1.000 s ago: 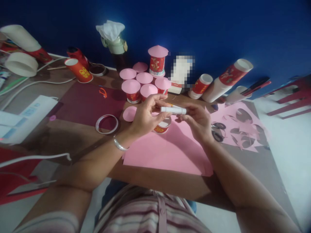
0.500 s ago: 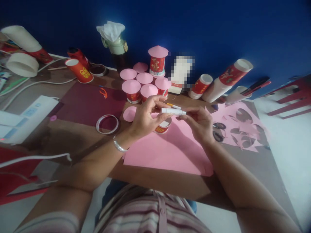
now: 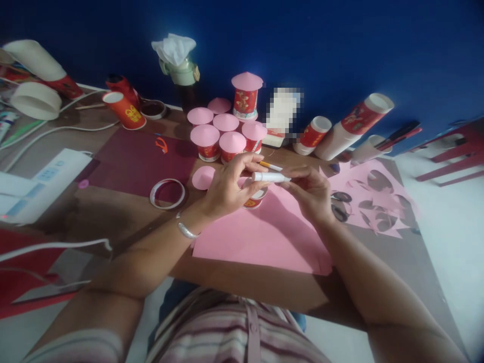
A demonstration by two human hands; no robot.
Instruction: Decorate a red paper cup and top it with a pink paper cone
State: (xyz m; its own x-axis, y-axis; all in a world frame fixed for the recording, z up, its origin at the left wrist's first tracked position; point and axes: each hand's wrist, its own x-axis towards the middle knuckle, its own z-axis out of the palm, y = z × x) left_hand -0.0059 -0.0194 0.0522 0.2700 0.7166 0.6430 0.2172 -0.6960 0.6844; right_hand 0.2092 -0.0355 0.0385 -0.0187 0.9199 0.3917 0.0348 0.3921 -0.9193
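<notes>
Between my two hands is a slim white tube, held level above the sheets. My left hand pinches its left end between thumb and fingers. At the narrow right end, the thumb and fingers of my right hand are closed on it. A yellow-and-white stick lies just beyond the tube. Below my hands, a short red paper cup stands partly hidden by my left hand. It rests on a stack of pink paper sheets. A pink paper cone sits beside my left hand.
Several red cups with pink cone tops stand behind my hands. At left are a roll of tape, a maroon sheet and a white power strip. Scissors and cut pink scraps lie at right, near stacked cups.
Both hands keep their hold on the white tube, which sits very slightly lower in the view. The cups and sheets look the same.
</notes>
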